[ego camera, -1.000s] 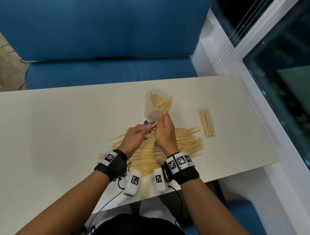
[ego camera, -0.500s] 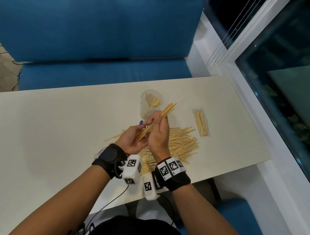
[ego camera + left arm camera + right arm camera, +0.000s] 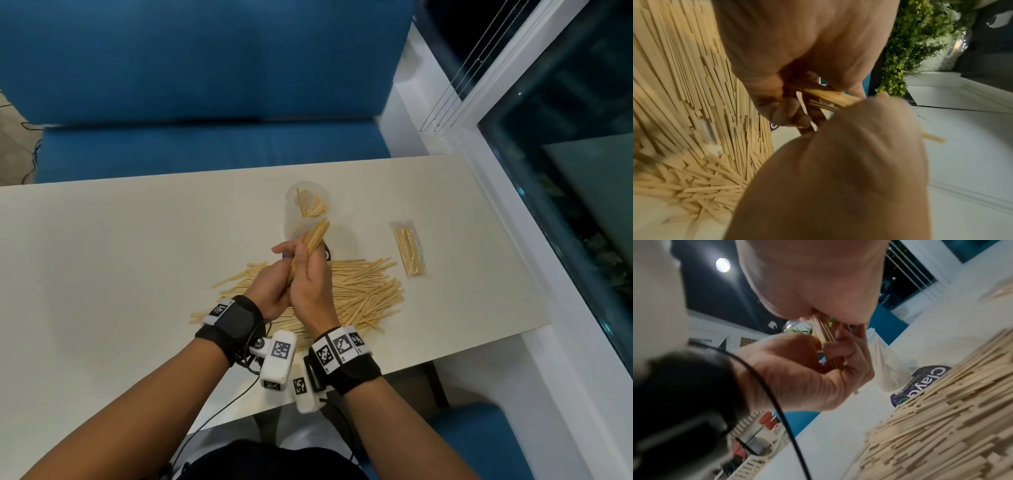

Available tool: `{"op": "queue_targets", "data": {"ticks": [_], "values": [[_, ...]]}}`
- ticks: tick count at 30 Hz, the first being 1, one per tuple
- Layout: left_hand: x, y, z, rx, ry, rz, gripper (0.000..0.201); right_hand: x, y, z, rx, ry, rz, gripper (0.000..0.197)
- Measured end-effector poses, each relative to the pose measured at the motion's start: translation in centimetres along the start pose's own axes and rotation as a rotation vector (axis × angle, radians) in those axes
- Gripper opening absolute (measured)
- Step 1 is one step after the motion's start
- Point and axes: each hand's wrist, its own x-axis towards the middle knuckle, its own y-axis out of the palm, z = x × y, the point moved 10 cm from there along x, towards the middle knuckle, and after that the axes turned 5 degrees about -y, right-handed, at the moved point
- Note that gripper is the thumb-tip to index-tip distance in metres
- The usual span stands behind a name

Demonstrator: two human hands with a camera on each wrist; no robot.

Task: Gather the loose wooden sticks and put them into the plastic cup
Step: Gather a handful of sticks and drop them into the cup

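- Both hands, left hand (image 3: 270,291) and right hand (image 3: 311,284), now clasp one squared bundle (image 3: 313,236), risen from a low slant.
- Bundle tips point at the plastic cup (image 3: 301,219); insertion judged next.

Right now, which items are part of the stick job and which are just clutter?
Job:
- bundle of sticks, held by left hand and right hand
- stick pile on the table
- plastic cup, some sticks already inside

Lying about:
- sealed stick packet
- purple label by the cup
- blue sofa

Overhead head view, two close wrist views
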Motion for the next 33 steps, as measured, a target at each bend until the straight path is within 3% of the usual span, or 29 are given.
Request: {"op": "queue_targets", "data": {"ticks": [4,6,9,13,16,20,24,28,30,33], "values": [[0.2,-0.7,-0.3,0.145,0.059,-0.088,0.036,-0.6,1.0,-0.8,-0.223,0.008,0.08,0.037],[-0.3,-1.0,-0.8,0.268,0.072,-0.168,0.042,-0.6,0.6,-1.1,-0.127,0.04,0.072,0.04],[-0.5,-0.2,-1.4,0.369,0.069,-0.142,0.031,-0.4,-0.2,-1.9,0.047,0.095,0.004,0.042],[-0.4,-0.7,-0.9,0.322,-0.013,-0.124,0.034,0.5,-2.2,-1.0,0.117,0.063,-0.131,0.036],[-0.2,-1.3,-0.7,0.102,-0.023,-0.1,0.04,1.8,-3.7,-0.3,0.17,0.055,-0.201,0.038],[-0.3,0.1,-1.4,-0.137,-0.033,-0.009,0.032,1.4,-1.7,-0.1,0.123,0.053,-0.086,0.037],[-0.5,0.3,-1.7,0.036,0.014,-0.089,0.035,0.4,0.0,-0.3,-0.013,-0.022,0.019,0.037],[-0.8,-0.4,-1.6,0.155,0.01,-0.144,0.038,0.4,-0.2,-1.6,0.033,0.134,0.061,0.033],[-0.8,-0.4,-1.9,0.147,0.015,-0.116,0.035,0.5,-0.5,-1.6,0.014,0.141,0.086,0.027],[-1.0,-0.6,-2.1,0.166,0.015,-0.084,0.046,1.3,-0.7,-1.9,0.031,0.167,0.133,0.016]]}}
